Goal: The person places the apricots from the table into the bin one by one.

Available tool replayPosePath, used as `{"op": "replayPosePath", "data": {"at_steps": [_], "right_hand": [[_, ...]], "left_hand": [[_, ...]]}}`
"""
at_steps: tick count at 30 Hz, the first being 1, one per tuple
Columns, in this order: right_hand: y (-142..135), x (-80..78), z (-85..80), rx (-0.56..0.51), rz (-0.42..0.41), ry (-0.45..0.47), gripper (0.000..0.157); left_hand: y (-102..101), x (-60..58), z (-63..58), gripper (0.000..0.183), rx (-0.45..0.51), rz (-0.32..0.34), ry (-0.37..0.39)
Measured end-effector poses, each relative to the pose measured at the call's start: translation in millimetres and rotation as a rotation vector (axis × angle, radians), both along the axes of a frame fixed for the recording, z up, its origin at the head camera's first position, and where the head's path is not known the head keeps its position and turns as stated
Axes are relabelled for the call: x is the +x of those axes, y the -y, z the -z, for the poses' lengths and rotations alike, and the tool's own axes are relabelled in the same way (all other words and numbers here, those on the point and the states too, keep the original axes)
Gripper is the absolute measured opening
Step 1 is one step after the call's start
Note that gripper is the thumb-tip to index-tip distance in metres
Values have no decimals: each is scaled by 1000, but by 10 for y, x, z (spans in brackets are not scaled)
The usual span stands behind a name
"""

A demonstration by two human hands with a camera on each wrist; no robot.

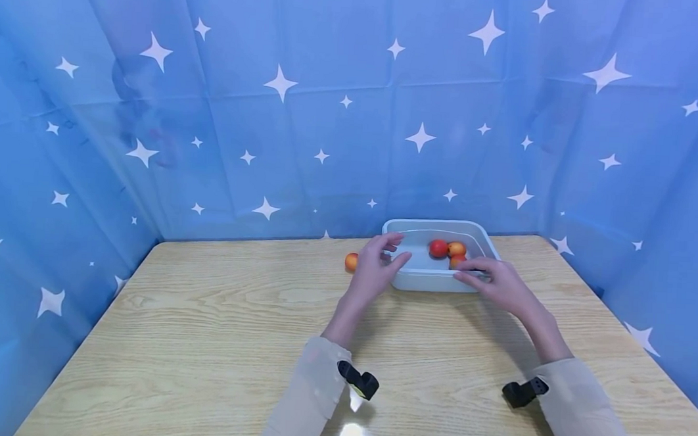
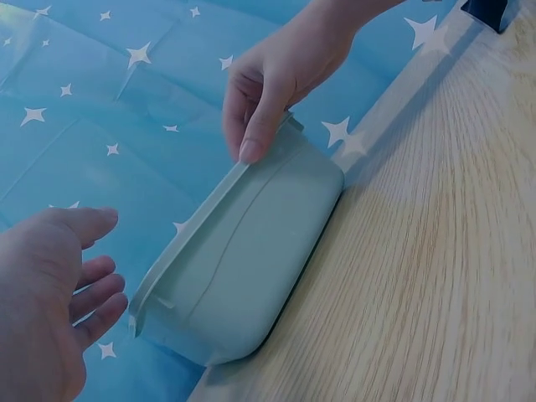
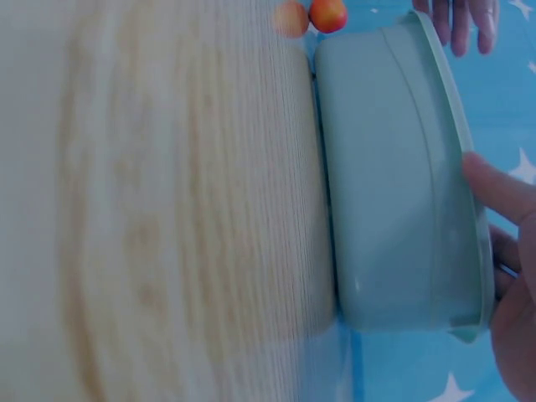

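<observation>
A pale grey-blue plastic basin (image 1: 434, 282) stands at the far edge of the table. Inside lie a red fruit (image 1: 438, 248), an orange-red fruit (image 1: 456, 249) and another (image 1: 456, 261) beside the right fingertips. My right hand (image 1: 495, 283) grips the near rim toward its right end, thumb (image 3: 494, 186) outside and fingers over the inner side. At the basin's left end, my left hand (image 1: 375, 265) is held with fingers apart and nothing in them. In the left wrist view, that hand (image 2: 59, 293) has its fingertips right by the rim. One red-orange fruit (image 1: 351, 262) lies outside, left of the basin.
The wood-grain table (image 1: 200, 342) stretches to the left and front of the basin. A blue curtain with white stars (image 1: 341, 132) hangs right behind the table and along both sides. Each sleeve carries a black wrist camera (image 1: 358, 380).
</observation>
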State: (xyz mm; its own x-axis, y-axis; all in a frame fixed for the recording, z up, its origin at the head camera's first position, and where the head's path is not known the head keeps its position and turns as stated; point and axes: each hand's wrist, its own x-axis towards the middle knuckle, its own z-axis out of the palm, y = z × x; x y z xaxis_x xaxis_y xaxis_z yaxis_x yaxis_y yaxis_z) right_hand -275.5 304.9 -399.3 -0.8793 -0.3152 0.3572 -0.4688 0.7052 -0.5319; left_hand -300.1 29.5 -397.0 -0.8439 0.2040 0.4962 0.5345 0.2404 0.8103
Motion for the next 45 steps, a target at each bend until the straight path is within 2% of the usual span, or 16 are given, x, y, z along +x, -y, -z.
{"op": "replayPosePath", "data": {"at_steps": [9, 19, 31, 37, 45], "right_hand": [[-2, 5, -13, 5, -2, -3, 25], [5, 3, -8, 4, -5, -23, 26], [-9, -16, 21, 2, -2, -26, 23], [-16, -30, 37, 4, 1, -32, 24], [-17, -25, 49, 11, 3, -37, 25]], "left_hand": [[102, -24, 29, 40, -21, -22, 34], [237, -64, 80, 43, -38, -60, -1], [424, -145, 188, 46, -101, -121, 13], [509, -192, 240, 46, -157, -178, 60], [601, -236, 339, 50, -205, -201, 131]]}}
